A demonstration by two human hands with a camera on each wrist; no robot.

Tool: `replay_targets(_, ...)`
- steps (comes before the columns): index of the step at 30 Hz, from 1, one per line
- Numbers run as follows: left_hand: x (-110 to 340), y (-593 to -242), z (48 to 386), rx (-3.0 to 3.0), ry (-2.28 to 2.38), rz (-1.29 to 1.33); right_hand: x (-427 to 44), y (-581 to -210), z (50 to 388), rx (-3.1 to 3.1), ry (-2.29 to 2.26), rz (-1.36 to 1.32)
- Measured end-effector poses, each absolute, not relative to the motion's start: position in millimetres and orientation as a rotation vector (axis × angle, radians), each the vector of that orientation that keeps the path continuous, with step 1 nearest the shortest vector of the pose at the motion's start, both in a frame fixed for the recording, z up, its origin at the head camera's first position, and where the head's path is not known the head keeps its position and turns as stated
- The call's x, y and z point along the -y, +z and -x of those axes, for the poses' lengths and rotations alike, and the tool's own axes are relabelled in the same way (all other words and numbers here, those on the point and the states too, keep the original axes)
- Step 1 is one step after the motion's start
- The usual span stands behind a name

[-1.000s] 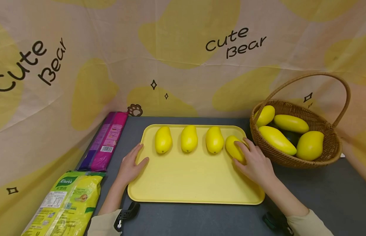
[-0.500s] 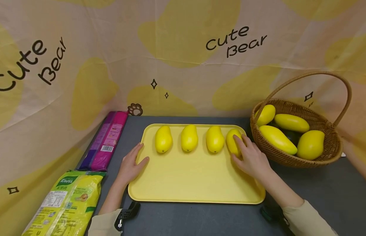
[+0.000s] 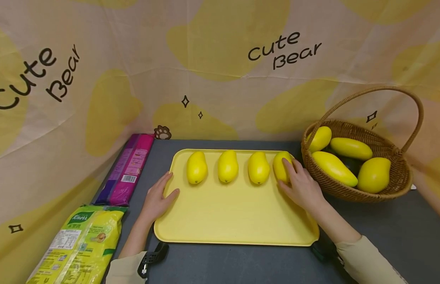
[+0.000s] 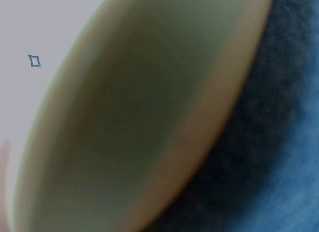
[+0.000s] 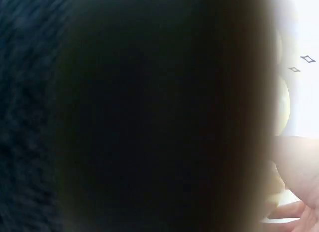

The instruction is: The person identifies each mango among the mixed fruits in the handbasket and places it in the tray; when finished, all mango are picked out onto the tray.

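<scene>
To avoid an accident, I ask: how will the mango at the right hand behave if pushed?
The mango would probably roll sideways, given its rounded, elongated body. Its smooth-looking skin may slip. The raised tray rim might stop it.

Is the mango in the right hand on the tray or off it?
On it. The mango lies inside the raised edge of the tray, with the right hand holding it.

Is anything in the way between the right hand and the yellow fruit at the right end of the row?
Nothing visible is: the right hand's fingers and thumb are on that rightmost fruit. The basket stands off to the right, not between them.
</scene>
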State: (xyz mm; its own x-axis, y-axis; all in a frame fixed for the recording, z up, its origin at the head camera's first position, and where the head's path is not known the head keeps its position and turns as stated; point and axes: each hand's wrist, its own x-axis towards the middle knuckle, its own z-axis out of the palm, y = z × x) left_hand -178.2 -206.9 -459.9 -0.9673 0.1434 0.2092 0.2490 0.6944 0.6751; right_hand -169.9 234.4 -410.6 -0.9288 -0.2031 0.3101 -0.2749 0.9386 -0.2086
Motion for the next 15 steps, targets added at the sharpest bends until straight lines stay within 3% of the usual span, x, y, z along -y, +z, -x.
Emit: replay_targets(15, 207.9, -460.3, 178.7, 2.765, -1.139, 0.319, -234.8, -411.6, 170.1, 2.842, 0.332, -0.316)
